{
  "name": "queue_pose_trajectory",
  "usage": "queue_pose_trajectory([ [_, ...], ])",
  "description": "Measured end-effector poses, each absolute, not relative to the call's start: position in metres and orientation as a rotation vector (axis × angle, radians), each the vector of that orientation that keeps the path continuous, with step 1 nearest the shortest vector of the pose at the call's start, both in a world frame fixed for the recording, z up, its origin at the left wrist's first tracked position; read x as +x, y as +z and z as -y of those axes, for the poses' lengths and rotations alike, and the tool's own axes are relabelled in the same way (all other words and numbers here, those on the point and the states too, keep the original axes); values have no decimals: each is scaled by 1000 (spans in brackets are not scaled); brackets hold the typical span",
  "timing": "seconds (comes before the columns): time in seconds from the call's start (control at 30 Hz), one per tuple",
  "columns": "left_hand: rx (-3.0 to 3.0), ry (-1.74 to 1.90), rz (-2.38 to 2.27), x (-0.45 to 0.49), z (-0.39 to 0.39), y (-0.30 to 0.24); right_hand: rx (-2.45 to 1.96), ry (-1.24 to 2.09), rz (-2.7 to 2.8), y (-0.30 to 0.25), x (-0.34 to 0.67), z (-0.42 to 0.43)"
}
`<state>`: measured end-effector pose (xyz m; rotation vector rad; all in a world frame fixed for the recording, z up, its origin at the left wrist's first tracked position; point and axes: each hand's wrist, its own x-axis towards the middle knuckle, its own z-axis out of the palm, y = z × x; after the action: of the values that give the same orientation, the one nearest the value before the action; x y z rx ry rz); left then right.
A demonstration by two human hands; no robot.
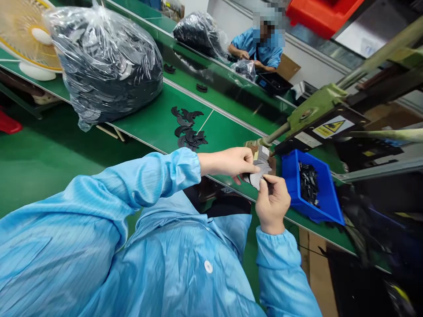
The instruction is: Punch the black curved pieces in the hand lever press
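Right grip [272, 199] pinches a grey piece [255, 181] the left grip [234, 162] touches.

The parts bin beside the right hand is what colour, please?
The parts bin is blue, best seen in the head view.

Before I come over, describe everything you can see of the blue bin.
The blue bin is an open-topped, roughly rectangular container with walls that look like plastic. A loose heap of small black parts lies inside, their exact shapes too blurred to tell, with bare blue showing beside them. It rests mouth up on the green bench, near the edge closest to the person, to the right of the right hand, which does not hold it. Its underside is hidden.
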<state>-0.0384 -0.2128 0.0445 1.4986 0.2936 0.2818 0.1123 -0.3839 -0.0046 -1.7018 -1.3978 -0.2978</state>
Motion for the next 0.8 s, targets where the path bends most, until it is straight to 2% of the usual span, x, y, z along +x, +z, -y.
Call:
queue_pose_trajectory([
  [0.37, 1387, 317, -304, -50, 219, 18, -1820, 6, 1400, -19, 96, 398],
  [0.67, 1308, 510, -627, -19, 175, -38, -2178, 855, 1688, -125, 99, 422],
  [0.8, 1235, 622, -699, -5, 157, -58, -2391, 957, 1588, -166, 124, 409],
])
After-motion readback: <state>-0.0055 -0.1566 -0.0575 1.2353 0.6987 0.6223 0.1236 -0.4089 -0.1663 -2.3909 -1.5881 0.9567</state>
